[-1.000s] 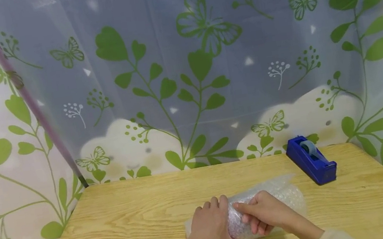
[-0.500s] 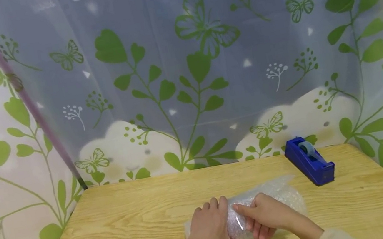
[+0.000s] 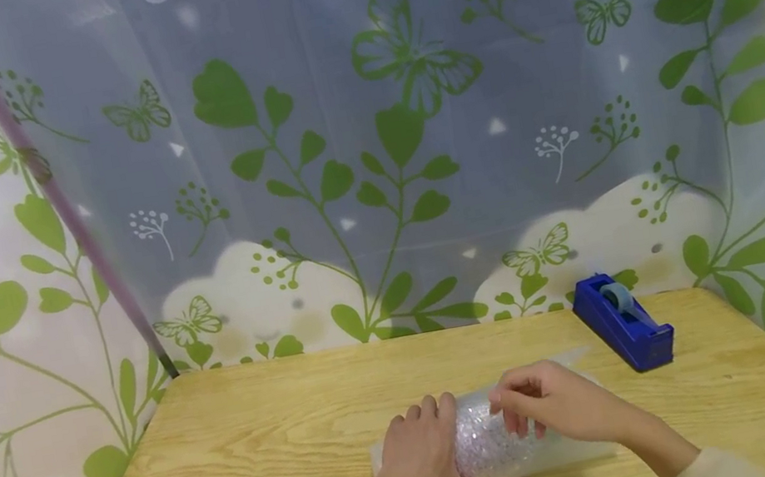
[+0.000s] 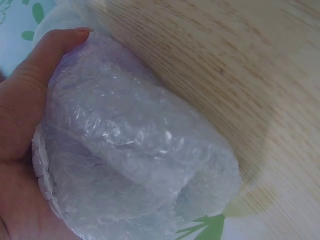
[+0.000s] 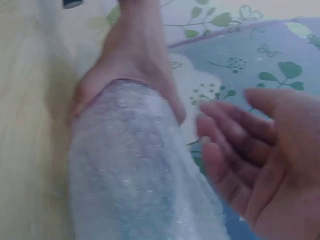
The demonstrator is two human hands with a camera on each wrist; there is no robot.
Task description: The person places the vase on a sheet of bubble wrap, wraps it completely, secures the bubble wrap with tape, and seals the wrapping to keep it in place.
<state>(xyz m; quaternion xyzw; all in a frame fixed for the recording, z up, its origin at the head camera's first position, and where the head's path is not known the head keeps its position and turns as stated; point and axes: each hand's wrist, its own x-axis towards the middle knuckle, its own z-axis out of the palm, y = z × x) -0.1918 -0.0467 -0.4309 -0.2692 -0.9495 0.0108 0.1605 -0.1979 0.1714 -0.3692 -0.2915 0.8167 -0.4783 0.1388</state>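
A roll of clear bubble wrap with a faint purple tint inside lies near the table's front; what it wraps is hidden. My left hand grips its left end, the thumb along the near side. In the left wrist view the loose layers of the bubble wrap gape at the far end. My right hand is above the roll's right part, its fingers loosely bent. The right wrist view shows that right hand beside the roll with nothing in its fingers.
A blue tape dispenser with a roll of tape stands at the table's back right. The wooden table ends at a hanging curtain printed with leaves and butterflies, which also closes off both sides.
My right hand has come up off the bubble wrap and shifted a little to the right, its thumb leaving the surface. The left hand keeps its grip in the same place.
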